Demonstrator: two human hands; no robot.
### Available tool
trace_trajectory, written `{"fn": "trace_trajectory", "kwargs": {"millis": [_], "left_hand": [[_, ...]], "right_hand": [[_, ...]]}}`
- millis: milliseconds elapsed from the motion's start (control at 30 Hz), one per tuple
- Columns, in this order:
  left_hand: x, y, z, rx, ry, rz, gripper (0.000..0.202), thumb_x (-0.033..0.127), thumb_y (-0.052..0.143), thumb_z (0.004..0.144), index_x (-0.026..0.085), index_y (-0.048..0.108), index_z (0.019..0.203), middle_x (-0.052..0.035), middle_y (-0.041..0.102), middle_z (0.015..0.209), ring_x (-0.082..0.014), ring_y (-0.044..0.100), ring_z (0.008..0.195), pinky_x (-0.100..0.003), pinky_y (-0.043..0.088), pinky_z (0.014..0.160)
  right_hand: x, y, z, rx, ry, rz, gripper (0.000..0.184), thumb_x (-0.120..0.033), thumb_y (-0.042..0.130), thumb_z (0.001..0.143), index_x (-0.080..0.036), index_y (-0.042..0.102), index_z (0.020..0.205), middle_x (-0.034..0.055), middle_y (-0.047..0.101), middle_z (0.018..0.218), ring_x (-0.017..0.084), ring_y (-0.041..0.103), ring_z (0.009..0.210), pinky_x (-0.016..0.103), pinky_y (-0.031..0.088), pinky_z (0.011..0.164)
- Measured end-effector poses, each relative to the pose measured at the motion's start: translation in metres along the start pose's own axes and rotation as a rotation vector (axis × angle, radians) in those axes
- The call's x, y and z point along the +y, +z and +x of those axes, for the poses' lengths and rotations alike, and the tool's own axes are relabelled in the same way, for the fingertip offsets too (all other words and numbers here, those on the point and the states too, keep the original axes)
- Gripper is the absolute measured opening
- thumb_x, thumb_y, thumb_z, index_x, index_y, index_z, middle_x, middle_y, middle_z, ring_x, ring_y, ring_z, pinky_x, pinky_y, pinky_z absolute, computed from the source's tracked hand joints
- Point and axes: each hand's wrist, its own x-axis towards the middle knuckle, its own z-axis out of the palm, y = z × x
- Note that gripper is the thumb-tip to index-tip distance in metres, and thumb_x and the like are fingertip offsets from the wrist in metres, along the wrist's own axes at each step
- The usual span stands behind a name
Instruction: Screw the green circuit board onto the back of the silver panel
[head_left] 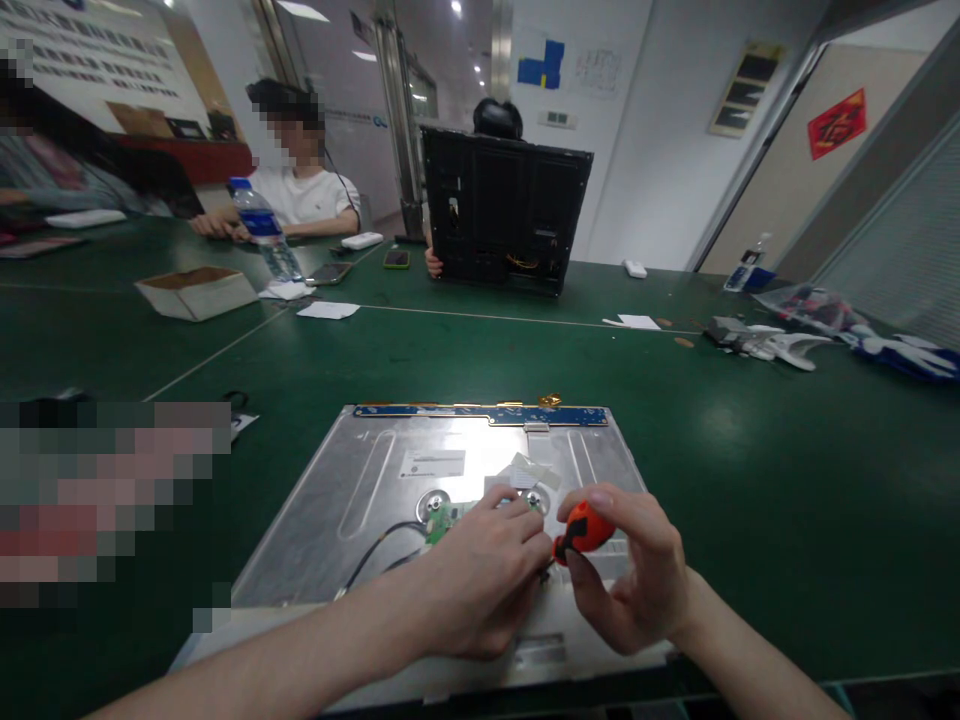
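Note:
In front of me lies a flat silver display panel (360,520), back side up, with a narrow blue circuit board (480,413) along its far edge. My right hand (645,570) grips the orange and black handle of a short screwdriver (589,527) between thumb and fingers, tilted down to the left. My left hand (495,565) is closed by the screwdriver's lower end, over the panel; whatever its fingers hold is hidden. A small green circuit board (441,520) shows partly from beneath that hand, and black cables (375,550) run from it to the left.
Across the green table (750,450), a person holds up a black panel (510,210); another person (300,185) sits at left. An open box (196,293) and a water bottle (266,235) stand at back left. Gloves (772,342) and plastic bags (817,308) lie at right.

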Motion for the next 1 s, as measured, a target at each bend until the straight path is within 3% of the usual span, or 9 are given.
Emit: {"fn": "trace_trajectory", "kwargs": {"millis": [267, 700, 1000], "left_hand": [[0.0030, -0.0043, 0.0011, -0.018, -0.006, 0.020, 0.014, 0.020, 0.061, 0.081, 0.018, 0.059, 0.095, -0.0093, 0.069, 0.096, -0.0269, 0.062, 0.093, -0.046, 0.038, 0.098], [0.0018, -0.0014, 0.0002, 0.014, 0.004, 0.020, 0.011, 0.020, 0.061, 0.080, 0.018, 0.059, 0.091, -0.0096, 0.068, 0.094, -0.0264, 0.063, 0.088, -0.045, 0.039, 0.096], [0.0026, -0.0013, -0.0001, 0.001, 0.000, 0.032, 0.016, 0.019, 0.060, 0.082, 0.018, 0.060, 0.098, -0.0093, 0.068, 0.093, -0.0269, 0.062, 0.091, -0.046, 0.038, 0.098]], "right_hand": [[-0.0024, 0.0003, 0.0015, 0.001, 0.000, -0.092, 0.065, -0.005, 0.054, 0.082, -0.012, 0.035, 0.144, -0.0013, 0.062, 0.072, 0.017, 0.058, 0.054, 0.027, 0.048, 0.045], [-0.0022, -0.0016, 0.0011, -0.031, 0.019, -0.039, 0.065, -0.006, 0.050, 0.077, -0.010, 0.038, 0.141, 0.0041, 0.064, 0.080, 0.018, 0.063, 0.063, 0.029, 0.053, 0.050], [-0.0008, 0.0006, 0.0015, 0.004, 0.024, -0.104, 0.065, -0.008, 0.053, 0.084, -0.014, 0.034, 0.146, -0.0010, 0.061, 0.072, 0.016, 0.057, 0.053, 0.025, 0.049, 0.044]]}}
